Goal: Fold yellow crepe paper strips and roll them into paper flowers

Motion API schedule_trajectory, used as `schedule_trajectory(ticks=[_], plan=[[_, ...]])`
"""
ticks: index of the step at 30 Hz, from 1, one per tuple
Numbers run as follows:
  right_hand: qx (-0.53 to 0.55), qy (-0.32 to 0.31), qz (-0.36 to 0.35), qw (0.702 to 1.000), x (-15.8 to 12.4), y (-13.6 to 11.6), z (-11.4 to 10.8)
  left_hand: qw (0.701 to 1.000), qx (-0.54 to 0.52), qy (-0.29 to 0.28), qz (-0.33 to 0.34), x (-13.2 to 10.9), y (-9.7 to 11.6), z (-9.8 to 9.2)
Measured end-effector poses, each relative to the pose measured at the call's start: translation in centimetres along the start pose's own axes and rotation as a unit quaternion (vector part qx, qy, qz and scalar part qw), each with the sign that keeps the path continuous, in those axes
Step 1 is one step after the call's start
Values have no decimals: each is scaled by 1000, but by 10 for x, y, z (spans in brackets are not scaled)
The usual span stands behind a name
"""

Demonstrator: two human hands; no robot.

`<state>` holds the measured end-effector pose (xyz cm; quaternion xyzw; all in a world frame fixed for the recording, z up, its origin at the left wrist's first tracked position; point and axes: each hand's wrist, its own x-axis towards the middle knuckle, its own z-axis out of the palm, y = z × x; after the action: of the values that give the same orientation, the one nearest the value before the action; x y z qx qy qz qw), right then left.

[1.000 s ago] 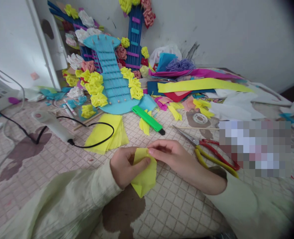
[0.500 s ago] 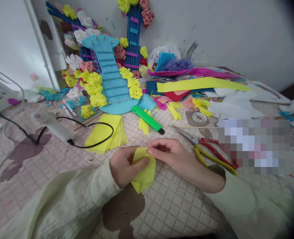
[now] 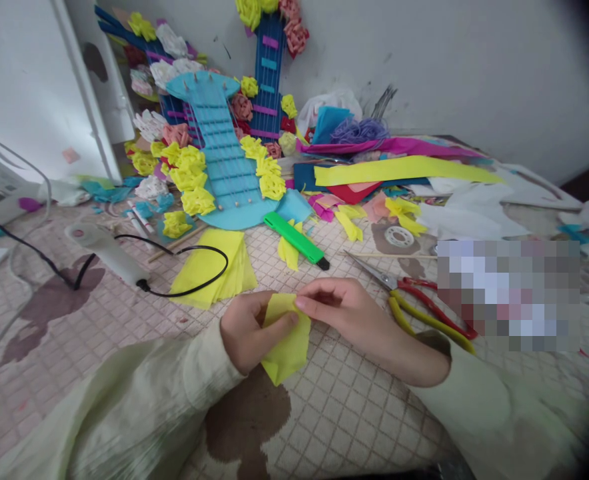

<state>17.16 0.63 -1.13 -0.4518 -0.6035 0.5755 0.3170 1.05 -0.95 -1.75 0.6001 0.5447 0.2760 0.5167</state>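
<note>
Between my hands is a piece of yellow crepe paper (image 3: 285,353), hanging down in a pointed shape above the table. My left hand (image 3: 252,333) grips it from the left, with the thumb laid across its front. At the paper's upper right corner, the thumb and fingertips of my right hand (image 3: 337,303) pinch the edge. A stack of yellow paper sheets (image 3: 234,267) lies just beyond my left hand. Beyond the paper sits a green utility knife (image 3: 294,239). Scissors (image 3: 414,297) with red and yellow handles rest beside my right hand, partly hidden behind the wrist.
A blue guitar-shaped craft (image 3: 224,160) with yellow paper flowers leans at the back. The white glue gun (image 3: 107,257) lies at left, its black cable looping over the yellow stack. Purple yarn (image 3: 359,129) and a long yellow strip (image 3: 404,170) are piled at back right.
Both hands keep their hold on the yellow crepe paper. Its lower tip has shifted very slightly up and left; the surroundings look the same apart from a small camera shift.
</note>
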Motion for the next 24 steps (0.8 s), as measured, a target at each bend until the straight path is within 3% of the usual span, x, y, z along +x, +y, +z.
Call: schedule_trajectory(ticks=[11, 24], plan=[[-6, 9, -5, 1000, -1, 0, 1, 1000, -5, 10, -15, -2, 5, 2], [19, -16, 43, 999, -1, 2, 0, 999, -41, -5, -19, -2, 6, -1]])
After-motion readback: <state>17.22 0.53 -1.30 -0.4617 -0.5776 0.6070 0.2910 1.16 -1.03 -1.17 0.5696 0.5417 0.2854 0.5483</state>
